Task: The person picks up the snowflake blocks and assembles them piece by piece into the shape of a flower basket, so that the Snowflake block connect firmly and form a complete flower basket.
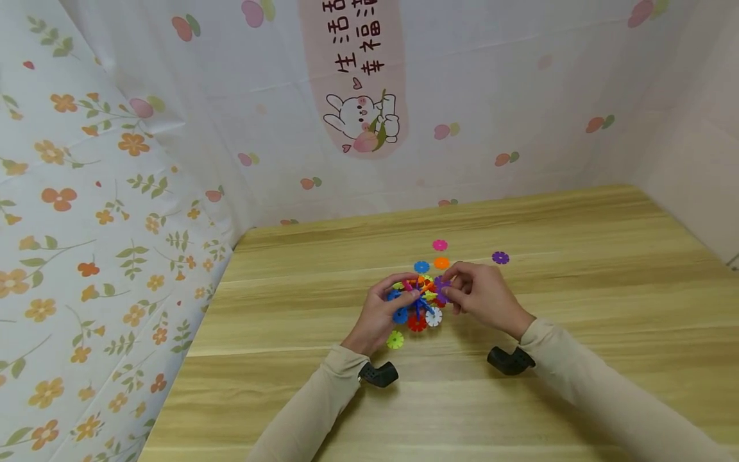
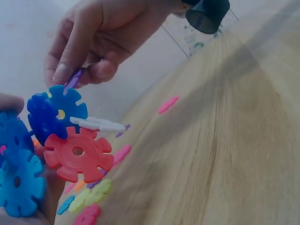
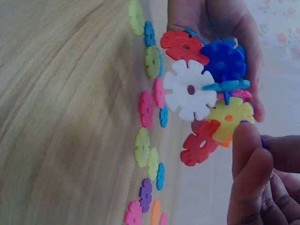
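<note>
My left hand [image 1: 372,316] grips a cluster of interlocked plastic snowflake discs above the table, thumb on the near side. A white disc [image 3: 177,89], a red disc [image 2: 77,152], a dark blue disc [image 3: 224,61] and a yellow disc [image 3: 229,115] are slotted together in it at differing angles. At the cluster's right side my right hand [image 1: 487,298] pinches a purple disc [image 2: 74,78] between thumb and index finger. In the left wrist view the purple disc's edge meets the rim of a blue disc [image 2: 70,101]. Fingers mostly cover the purple disc in the right wrist view.
Loose discs lie on the wooden table [image 1: 577,308]: a pink disc [image 1: 440,245], a blue disc [image 1: 421,267] and an orange disc [image 1: 441,263] behind the cluster, a purple one farther right, a yellow-green disc [image 1: 395,339] in front. A printed cloth [image 1: 260,128] hangs behind.
</note>
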A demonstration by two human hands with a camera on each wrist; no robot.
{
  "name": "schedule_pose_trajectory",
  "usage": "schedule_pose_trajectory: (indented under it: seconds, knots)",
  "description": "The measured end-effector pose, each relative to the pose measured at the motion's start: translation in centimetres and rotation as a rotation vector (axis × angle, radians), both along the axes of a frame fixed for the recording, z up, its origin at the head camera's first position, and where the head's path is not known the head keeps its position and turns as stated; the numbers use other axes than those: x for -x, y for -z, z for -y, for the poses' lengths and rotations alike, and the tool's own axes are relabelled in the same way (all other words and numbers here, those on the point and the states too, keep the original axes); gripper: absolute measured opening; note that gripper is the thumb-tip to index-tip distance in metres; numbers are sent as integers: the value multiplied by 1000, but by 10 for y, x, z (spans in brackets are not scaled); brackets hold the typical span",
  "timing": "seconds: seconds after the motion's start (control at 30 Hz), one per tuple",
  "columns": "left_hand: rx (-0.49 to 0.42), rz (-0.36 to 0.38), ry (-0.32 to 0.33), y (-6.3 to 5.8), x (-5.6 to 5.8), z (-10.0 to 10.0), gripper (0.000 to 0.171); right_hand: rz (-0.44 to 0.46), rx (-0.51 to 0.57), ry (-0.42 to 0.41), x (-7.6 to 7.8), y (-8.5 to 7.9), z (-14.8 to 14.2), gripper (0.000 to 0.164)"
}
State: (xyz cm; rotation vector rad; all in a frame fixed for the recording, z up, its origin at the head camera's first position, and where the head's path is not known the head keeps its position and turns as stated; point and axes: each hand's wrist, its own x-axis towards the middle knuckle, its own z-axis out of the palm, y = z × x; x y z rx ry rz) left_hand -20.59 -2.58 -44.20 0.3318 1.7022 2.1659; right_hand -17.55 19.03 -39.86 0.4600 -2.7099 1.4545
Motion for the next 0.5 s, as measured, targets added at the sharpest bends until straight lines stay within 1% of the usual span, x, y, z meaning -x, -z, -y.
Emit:
schedule_pose_trajectory:
  seconds: [0.1, 0.17, 0.27, 0.33, 0.4, 0.5]
  knots:
    - [9, -19, 0, -1, -1, -3, 37, -19, 31, 31, -1, 1, 1, 7]
    - [22, -30, 3, -1, -1, -4, 37, -57, 47, 56, -3, 3, 2, 4]
    - [50, -42, -1, 0, -3, -4, 37, -155, 48, 82, -6, 7, 7, 5]
    - [62, -39, -8, 1, -4, -4, 37, -223, 46, 101, -7, 11, 11, 5]
    - [60, -28, -17, 2, -4, -4, 36, -274, 50, 113, -8, 15, 14, 4]
    - [46, -15, -28, 3, -4, -7, 37, -272, 80, 135, -7, 18, 16, 4]
